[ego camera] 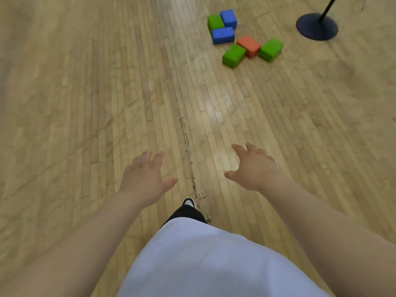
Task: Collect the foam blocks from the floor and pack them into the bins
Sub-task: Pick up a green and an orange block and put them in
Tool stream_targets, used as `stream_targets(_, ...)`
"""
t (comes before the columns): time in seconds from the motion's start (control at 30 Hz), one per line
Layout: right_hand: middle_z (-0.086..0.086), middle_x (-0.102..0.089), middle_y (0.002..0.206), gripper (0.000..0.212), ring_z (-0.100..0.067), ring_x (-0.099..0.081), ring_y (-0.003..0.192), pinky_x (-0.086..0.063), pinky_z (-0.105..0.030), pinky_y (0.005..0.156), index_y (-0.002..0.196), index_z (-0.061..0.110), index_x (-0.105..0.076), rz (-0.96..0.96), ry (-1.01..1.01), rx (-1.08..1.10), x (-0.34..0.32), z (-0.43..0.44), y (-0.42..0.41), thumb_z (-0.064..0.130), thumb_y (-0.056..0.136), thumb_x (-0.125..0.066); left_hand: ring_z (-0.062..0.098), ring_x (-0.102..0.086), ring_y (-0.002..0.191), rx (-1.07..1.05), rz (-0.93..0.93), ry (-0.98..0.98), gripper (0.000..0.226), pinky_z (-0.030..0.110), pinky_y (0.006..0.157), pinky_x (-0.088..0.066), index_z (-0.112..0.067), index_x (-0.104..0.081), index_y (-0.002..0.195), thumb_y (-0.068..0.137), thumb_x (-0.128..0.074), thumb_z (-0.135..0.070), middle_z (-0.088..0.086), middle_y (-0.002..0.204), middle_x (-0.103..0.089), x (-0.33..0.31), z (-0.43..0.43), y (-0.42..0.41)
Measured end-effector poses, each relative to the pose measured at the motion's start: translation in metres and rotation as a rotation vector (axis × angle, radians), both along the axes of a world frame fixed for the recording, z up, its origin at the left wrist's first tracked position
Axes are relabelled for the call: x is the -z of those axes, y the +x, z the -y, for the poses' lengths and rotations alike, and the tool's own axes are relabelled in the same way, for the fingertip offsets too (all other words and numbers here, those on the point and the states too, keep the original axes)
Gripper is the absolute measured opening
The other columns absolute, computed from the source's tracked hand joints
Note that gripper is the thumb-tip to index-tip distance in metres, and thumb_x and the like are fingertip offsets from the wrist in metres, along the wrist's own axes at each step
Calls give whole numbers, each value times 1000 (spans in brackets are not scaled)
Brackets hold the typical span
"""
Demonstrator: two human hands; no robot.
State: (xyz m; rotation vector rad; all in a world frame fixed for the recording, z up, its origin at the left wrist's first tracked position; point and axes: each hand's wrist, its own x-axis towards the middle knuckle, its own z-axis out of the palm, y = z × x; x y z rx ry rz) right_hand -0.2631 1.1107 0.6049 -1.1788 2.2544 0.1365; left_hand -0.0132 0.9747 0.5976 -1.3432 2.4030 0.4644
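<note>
Several foam blocks lie in a loose cluster on the wooden floor at the upper right. Among them are a green block (215, 22), two blue blocks (229, 18) (223, 35), an orange block (249, 45) and two more green blocks (234, 55) (271, 49). My left hand (145, 179) and my right hand (252, 168) reach forward over bare floor, fingers spread and holding nothing. Both are well short of the blocks. No bin shows in this view.
A round black stand base (316, 26) with a thin pole stands right of the blocks. A dark scuffed line (188, 151) runs along the floorboards between my hands. My shoe (189, 203) and white shirt fill the lower middle.
</note>
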Motion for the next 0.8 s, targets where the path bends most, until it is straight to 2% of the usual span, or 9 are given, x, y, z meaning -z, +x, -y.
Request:
stream_targets(0.2,-8,-11,170,94,-34,-19,154,-26,-56,121,162,35,-10,12,-20,59,-16,108,-46,66,89,-61,30,-14,155,80,26,7,91,52,122,-26,-32,-11,162,90,-44,-78,9,170,-11,-13,123,-42)
stream_targets(0.43,-7,-14,170,94,-33,-21,153,-30,-54,120,162,35,-11,24,-4,58,-9,198,-133,63,88,-62,30,-14,155,61,24,47,92,52,123,-25,-33,-10,162,90,-44,-79,7,170,-12,0,210,-128)
stream_targets(0.67,-7,-12,170,93,-33,-20,154,-29,-52,120,162,34,-10,36,-20,5,13,291,-286,62,90,-62,30,-15,155,8,41,26,93,51,123,-25,-31,-9,162,90,-43,-79,9,169,-12,21,286,-266)
stream_targets(0.8,-8,-10,170,97,-34,-19,154,-29,-53,120,162,36,-8,37,21,-51,2,333,-383,64,88,-63,31,-19,154,-40,24,21,93,51,122,-27,-32,-10,162,89,-43,-80,9,168,-15,12,318,-349)
